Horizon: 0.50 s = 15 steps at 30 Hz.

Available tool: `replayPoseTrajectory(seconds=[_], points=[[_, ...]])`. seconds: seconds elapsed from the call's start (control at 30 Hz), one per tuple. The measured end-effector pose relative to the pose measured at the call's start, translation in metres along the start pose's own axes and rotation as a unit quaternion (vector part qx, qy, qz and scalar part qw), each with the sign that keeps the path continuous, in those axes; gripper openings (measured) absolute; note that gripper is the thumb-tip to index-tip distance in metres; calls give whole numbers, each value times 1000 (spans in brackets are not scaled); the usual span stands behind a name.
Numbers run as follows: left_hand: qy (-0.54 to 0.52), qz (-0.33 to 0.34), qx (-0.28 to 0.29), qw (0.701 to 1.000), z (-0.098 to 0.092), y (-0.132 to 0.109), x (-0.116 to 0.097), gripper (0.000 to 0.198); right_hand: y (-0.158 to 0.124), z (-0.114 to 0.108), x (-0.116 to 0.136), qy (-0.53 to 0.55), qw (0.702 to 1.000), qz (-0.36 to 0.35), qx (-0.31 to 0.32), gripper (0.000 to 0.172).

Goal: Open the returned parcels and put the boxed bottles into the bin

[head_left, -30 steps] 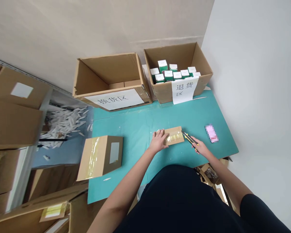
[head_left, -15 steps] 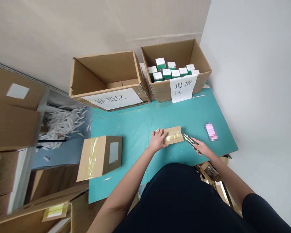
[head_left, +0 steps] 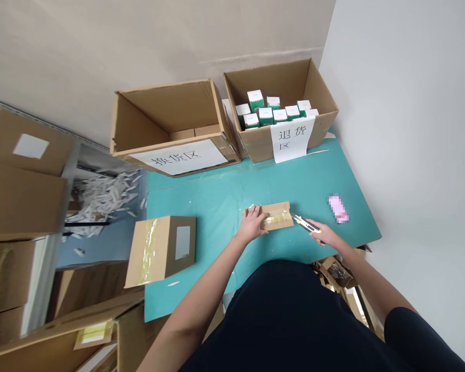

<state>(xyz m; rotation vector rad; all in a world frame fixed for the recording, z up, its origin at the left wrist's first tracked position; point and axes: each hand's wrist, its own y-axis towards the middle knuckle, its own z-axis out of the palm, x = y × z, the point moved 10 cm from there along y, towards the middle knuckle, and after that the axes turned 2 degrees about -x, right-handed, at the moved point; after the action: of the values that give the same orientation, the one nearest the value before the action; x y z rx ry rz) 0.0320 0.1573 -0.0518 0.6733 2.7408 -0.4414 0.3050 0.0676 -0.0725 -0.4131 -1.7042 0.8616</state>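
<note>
A small flat cardboard box (head_left: 278, 215) with clear yellowish tape along its top lies on the teal table (head_left: 217, 199). My left hand (head_left: 251, 225) grips its left end, fingers over the far side and thumb on top, hiding that end. In my right hand (head_left: 324, 235) is a utility knife (head_left: 305, 223) in black, white and yellow, the fingers wrapped round its handle. Its tip is at the box's right end; whether it touches the tape is too small to tell.
Two large open cartons stand at the back: the left carton (head_left: 176, 153) holds brown boxes, the right carton (head_left: 251, 143) several green-and-white boxes (head_left: 266, 115). A taped carton (head_left: 155, 250) sits at front left. A blurred pink item (head_left: 338, 208) lies right, near the wall.
The knife has turned in my right hand, so its pale side now faces up more. My left hand and the small box keep their places.
</note>
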Motion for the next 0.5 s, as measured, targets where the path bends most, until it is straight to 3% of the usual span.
replayPoseTrajectory(seconds=[0.17,0.33,0.5], points=[[5,7,7,1000,1,-1,-1,74,-7,-2,1,-14,1000,14,12,78],[17,14,11,1000,1,0,-1,74,-15,12,-10,-20,998,17,50,76],[2,30,3,1000,2,0,1,73,-23,9,-13,-8,1000,6,17,74]])
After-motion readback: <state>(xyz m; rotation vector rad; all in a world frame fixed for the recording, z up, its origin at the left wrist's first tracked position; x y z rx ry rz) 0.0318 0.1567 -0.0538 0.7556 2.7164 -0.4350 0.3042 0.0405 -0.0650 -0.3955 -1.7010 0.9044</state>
